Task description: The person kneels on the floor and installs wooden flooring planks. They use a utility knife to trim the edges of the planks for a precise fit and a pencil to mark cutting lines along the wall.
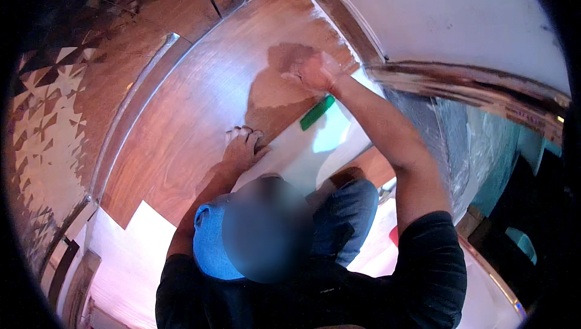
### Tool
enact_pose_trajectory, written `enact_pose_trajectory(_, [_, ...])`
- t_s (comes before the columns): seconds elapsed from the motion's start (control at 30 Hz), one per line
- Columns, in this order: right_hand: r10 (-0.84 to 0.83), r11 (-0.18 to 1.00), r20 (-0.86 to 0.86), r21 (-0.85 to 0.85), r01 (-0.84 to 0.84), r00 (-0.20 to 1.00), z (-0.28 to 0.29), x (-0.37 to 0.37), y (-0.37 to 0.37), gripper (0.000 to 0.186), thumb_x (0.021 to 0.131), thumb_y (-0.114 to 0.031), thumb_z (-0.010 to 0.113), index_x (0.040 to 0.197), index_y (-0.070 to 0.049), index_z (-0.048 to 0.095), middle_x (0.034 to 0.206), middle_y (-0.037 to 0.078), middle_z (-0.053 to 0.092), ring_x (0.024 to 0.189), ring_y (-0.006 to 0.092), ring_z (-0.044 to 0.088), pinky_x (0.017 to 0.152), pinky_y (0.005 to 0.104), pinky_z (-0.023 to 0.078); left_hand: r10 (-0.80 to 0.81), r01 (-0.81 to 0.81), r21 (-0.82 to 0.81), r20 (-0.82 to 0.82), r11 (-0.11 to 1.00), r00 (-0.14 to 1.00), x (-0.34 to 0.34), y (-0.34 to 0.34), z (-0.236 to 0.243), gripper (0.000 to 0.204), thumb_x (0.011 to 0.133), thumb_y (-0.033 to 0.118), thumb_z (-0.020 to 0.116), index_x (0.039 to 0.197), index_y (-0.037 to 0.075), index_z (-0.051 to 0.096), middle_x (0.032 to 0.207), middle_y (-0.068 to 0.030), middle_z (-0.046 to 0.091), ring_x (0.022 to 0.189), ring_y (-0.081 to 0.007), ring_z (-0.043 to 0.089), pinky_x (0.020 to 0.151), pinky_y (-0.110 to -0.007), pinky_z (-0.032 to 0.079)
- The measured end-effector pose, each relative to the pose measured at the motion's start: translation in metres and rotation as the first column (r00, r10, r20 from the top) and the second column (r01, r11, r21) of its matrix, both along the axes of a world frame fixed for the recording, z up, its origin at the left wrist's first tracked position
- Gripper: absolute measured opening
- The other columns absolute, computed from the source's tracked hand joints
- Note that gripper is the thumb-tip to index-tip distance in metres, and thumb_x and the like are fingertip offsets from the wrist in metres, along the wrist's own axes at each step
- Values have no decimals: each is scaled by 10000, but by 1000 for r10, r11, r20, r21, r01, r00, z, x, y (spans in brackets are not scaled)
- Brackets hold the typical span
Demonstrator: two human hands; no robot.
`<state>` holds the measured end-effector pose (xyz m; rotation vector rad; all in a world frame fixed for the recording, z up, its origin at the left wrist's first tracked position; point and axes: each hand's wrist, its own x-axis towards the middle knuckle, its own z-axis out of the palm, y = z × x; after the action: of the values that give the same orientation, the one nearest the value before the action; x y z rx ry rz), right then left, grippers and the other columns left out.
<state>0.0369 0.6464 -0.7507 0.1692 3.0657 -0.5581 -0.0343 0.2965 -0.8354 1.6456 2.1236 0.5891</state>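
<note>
Both left hand [243,147] and right hand [312,73] are over brown boards [172,150].

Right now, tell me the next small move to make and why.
Probably slide the green object aside with the left hand: it appears to lie on the pale surface, close to the right hand in this view, which could knock it when drawn back. The left hand rests on the brown board and holds nothing visible.

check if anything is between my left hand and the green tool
Nothing visible stands between your left hand and the green tool; only the flat brown board and pale surface lie there.
</note>
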Motion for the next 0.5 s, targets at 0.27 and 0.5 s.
enact_pose_trajectory(0.27, [-48, 955, 461, 282, -94, 886, -33, -4, 128, 539, 1047, -524, 456, 957, -102, 778, 970, 172, 764, 898, 377, 739, 838, 514, 589, 2, -4, 35, 57, 999, 998, -3, -2, -6, 510, 823, 494, 793, 1158, 129, 673, 1103, -121, 609, 1044, -345, 581, 916, -515, 443])
enact_pose_trajectory(0.5, [-18, 946, 445, 297, -128, 895, -19, -6, 118, 503, 1052, -498, 458, 957, -116, 772, 988, 152, 754, 923, 371, 724, 847, 502, 574, 20, -19, 175, -3, 984, 1000, -6, 2, -1, 509, 790, 445, 833, 1150, 137, 647, 1080, -102, 601, 1008, -329, 580, 858, -477, 451])
